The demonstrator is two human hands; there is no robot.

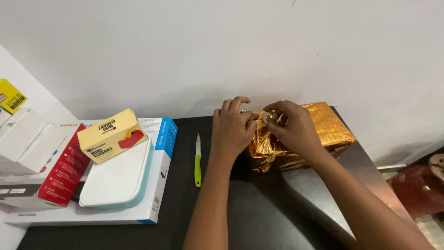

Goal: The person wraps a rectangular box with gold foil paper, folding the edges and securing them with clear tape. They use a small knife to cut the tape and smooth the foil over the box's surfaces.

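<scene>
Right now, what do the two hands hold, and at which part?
The right hand pinches a small roll of tape by its rim. The left hand presses on the near end of the gold-wrapped box, beside the roll.

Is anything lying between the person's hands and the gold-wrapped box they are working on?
Nothing visible does. Both the left hand and right hand already rest on the gold-wrapped box, with a small roll of tape pinched at the fingertips. The green-handled knife lies off to the left, apart from them.
</scene>
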